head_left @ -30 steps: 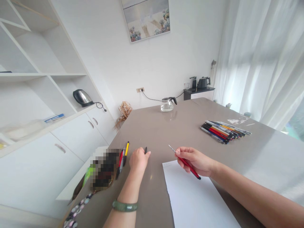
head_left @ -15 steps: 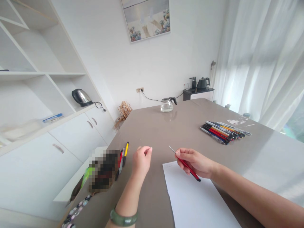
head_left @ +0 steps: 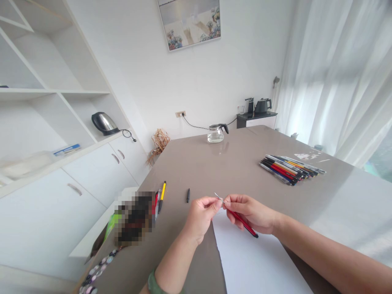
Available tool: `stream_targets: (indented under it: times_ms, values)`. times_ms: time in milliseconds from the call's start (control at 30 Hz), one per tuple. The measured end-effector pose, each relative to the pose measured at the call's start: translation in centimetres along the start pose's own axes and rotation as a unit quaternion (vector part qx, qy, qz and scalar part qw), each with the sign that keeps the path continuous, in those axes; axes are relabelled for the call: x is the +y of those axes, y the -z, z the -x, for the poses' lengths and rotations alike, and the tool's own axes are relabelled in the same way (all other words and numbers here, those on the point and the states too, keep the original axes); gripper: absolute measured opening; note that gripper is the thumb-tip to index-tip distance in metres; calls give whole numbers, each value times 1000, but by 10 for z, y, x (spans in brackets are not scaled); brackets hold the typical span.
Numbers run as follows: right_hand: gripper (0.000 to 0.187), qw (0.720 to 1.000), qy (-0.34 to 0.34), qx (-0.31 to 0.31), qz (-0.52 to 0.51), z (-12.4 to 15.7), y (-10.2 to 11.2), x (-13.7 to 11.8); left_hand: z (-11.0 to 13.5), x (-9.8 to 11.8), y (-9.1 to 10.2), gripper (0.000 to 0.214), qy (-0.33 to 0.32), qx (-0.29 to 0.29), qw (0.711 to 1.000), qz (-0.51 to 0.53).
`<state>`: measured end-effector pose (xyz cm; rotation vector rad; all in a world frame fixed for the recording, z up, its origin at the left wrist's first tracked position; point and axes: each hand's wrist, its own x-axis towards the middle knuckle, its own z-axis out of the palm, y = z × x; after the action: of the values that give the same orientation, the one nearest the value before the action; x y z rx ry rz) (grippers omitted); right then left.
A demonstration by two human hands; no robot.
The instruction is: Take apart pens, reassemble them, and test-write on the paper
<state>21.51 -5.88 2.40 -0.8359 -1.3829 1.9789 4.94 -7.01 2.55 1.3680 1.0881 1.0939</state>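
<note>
In my right hand [head_left: 249, 212] a red pen barrel [head_left: 243, 223] with a black end is held slantwise over the paper. A thin refill [head_left: 216, 195] sticks out of its upper-left end. The thumb and fingertips of my left hand [head_left: 200, 216] are pinched on this refill, close against my right fingertips. A small black pen tip section [head_left: 188, 195] lies on the table, just beyond and left of my left hand. Under my right hand is a sheet of white paper [head_left: 260, 261].
A bundle of pens [head_left: 290, 169] lies at the right. Several separate pens [head_left: 162, 198] lie at the left beside a blurred dark patch [head_left: 134, 218] and a beaded strap [head_left: 102, 267]. A glass pot [head_left: 216, 134] stands at the table's far edge.
My left hand has moved right and its fingers have closed on the refill. The black tip section now lies on the table near where that hand was. My right hand keeps the red pen.
</note>
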Motion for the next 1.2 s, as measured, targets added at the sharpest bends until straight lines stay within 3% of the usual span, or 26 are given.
stream_targets:
  times_ms: [400,500,567,633,800,967,1200]
  values:
    - [19,1000,2,-7,14,-1,0,3,-2,-2,-3,24,-45,30,998,-20]
    - [18,1000,-2,-8,15,-2,1,4,-6,-4,5,27,-45,58,997,-37]
    - [18,1000,-7,-5,13,-2,1,4,-11,-6,18,30,-42,96,989,-103]
    - [18,1000,-14,3,11,-2,2,4,-16,-8,33,34,-11,147,953,-264]
    - [19,1000,-18,13,11,-2,6,3,-27,-8,59,22,32,183,894,-408]
    - [19,1000,-11,7,8,-2,7,3,-39,-7,52,17,81,169,830,-525]
    - [23,999,-13,21,20,-2,8,0,-57,-16,45,17,117,125,780,-601]
